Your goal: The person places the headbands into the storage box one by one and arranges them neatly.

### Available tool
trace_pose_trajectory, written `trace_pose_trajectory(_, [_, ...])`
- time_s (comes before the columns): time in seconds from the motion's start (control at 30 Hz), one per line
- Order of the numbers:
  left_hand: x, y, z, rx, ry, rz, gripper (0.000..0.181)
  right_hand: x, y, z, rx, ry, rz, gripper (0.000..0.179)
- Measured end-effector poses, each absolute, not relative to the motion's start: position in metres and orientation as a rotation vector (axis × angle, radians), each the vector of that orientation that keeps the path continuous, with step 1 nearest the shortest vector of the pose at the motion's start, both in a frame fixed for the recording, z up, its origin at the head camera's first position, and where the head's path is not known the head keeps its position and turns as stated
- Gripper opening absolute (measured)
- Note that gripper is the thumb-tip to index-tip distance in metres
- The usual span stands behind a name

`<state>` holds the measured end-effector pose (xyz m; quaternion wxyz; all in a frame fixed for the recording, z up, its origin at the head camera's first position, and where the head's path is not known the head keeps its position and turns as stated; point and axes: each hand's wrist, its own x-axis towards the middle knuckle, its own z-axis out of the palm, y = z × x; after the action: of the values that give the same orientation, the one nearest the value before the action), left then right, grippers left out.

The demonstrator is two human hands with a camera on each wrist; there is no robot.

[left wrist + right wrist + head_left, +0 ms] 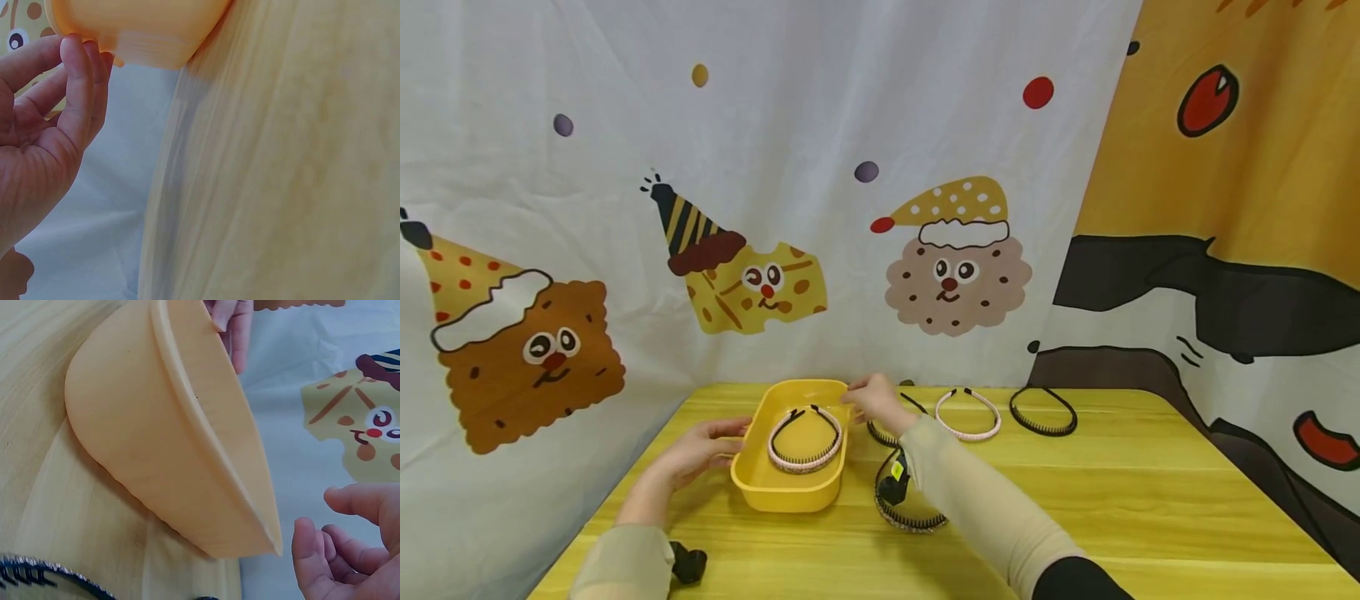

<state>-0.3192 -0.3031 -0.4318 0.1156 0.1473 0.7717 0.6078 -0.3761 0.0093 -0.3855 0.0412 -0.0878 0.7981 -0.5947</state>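
A yellow plastic basin [786,500] stands on the table with headbands lying in it, a pink one [803,468] overlapping a black toothed one. My left hand [696,454] is at its left side; in the left wrist view the fairly straight fingertips [74,50] touch the wall just under the rim. Beside the far right corner is my right hand [876,398]. The right wrist view shows this hand [359,550] apart from the basin, fingers loosely bent, holding nothing. Below my right forearm lies a glittery toothed headband [910,525], partly covered by the wrist camera.
Right of the basin, a black headband [880,435] lies partly behind my right hand. Farther right along the back are a pink headband [967,435] and another black headband [1043,429]. A cartoon-printed curtain [820,125] hangs behind the wood-grain table [1112,500].
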Motion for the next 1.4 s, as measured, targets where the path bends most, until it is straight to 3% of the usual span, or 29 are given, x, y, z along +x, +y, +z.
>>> trace_pose_trajectory(0.67, [-0.318,-0.301,-0.431,0.406,2.269,1.776,0.063,-0.362,0.062,-0.372,-0.272,2.385,-1.791,0.034])
trace_pose_trajectory(1.4, [-0.316,-0.301,-0.430,0.403,2.281,1.764,0.063,-0.335,0.147,-0.394,-0.204,2.479,-1.624,0.039])
